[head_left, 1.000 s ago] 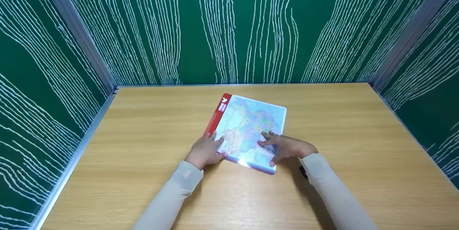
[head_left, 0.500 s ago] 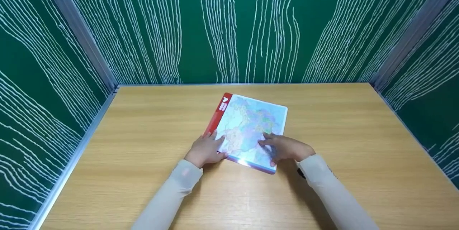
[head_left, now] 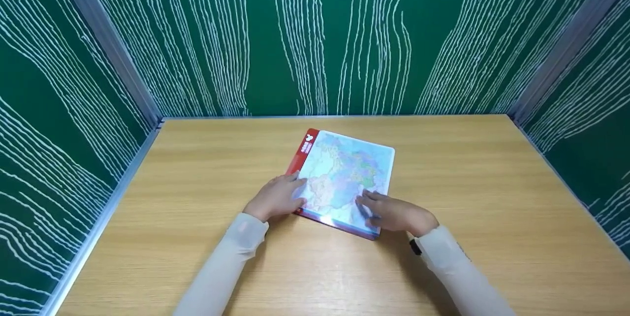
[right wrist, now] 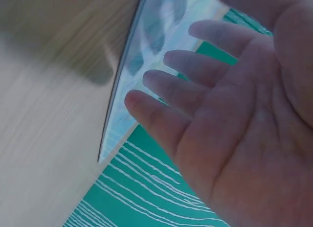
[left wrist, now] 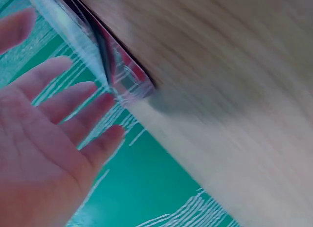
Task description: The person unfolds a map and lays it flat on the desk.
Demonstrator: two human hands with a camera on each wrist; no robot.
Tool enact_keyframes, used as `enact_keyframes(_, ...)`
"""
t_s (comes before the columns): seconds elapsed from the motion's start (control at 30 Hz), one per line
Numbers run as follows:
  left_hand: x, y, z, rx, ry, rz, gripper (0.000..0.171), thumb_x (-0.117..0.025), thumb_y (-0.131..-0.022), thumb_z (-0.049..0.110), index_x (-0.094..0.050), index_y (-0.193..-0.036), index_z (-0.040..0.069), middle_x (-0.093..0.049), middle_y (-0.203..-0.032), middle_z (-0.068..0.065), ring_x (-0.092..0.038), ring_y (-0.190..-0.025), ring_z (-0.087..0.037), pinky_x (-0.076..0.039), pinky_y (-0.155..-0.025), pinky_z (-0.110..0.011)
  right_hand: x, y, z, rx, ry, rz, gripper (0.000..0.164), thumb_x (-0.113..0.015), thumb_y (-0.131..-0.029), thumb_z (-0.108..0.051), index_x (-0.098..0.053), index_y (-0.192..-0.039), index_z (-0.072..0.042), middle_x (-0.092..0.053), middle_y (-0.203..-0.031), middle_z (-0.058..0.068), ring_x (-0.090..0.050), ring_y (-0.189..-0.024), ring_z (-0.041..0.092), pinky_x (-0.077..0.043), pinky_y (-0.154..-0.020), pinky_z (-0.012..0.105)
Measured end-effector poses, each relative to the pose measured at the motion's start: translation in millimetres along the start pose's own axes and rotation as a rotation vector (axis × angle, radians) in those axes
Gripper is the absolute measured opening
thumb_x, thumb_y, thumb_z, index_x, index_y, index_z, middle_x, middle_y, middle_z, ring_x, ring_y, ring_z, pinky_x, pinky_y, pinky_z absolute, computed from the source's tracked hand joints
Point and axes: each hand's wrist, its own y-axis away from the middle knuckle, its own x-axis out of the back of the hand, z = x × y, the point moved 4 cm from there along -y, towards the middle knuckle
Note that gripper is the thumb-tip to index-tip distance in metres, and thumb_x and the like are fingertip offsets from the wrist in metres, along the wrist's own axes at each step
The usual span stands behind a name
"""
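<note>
- The two hands are apart from each other, both with fingers extended and spread; the left hand (head_left: 275, 196) is at 8 to 9 o'clock and the right hand (head_left: 397, 214) at 4 o'clock of the glossy, rectangular, pale-blue map with rounded corners (head_left: 339, 173).
- The left hand's fingers reach over the map's edge; whether they touch it, I cannot tell.
- The right hand's fingers lie across the map's margin in the head view, their dim reflections showing in its shiny face in the right wrist view; contact cannot be told.
- Pale, long fabric sleeves run back from the hands, the left sleeve (head_left: 224, 259) towards 7 o'clock and the right sleeve (head_left: 455, 264) towards 5; a small black object (head_left: 415, 247) shows at the right cuff.
- The map lies turned slightly clockwise near the middle of the worktop, patched in mauve and green; a red band (head_left: 301, 156) with white lettering runs down its left edge, its top at 11 o'clock, and bright glare sits at 7.
- Beneath is the light wood-grain worktop (head_left: 197, 168).
- Beyond, at 12 o'clock, stands a dark green wall with wavy white lines (head_left: 266, 75); grey straight posts (head_left: 106, 40) rise at 10 and 2 o'clock.
</note>
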Motion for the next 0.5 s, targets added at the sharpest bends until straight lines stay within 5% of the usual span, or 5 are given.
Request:
enact_keyframes(0.17,5.1,-7.8,-9.4,-0.007,0.102,-0.009,0.071,-0.059,-0.091,0.045,-0.026,-0.152,0.032,-0.020,-0.161,0.007,-0.017,-0.149,-0.020,-0.020,-0.119,-0.049,-5,5,-9,0.069,0.010,0.038,0.057,-0.049,-0.101,-0.022,-0.028,-0.150,-0.002,-0.021,-0.157,0.024,-0.021,-0.144,0.042,-0.026,-0.114,0.054)
enact_keyframes(0.5,7.6,-18.7,-17.0,0.028,0.088,-0.063,0.076,-0.055,-0.090,0.053,-0.016,-0.153,0.037,-0.014,-0.161,0.013,-0.011,-0.150,-0.016,-0.012,-0.121,-0.046,-17,8,-25,0.065,-0.023,0.082,0.056,-0.042,-0.103,-0.029,-0.028,-0.150,-0.002,-0.019,-0.156,0.025,-0.017,-0.145,0.044,-0.024,-0.114,0.057)
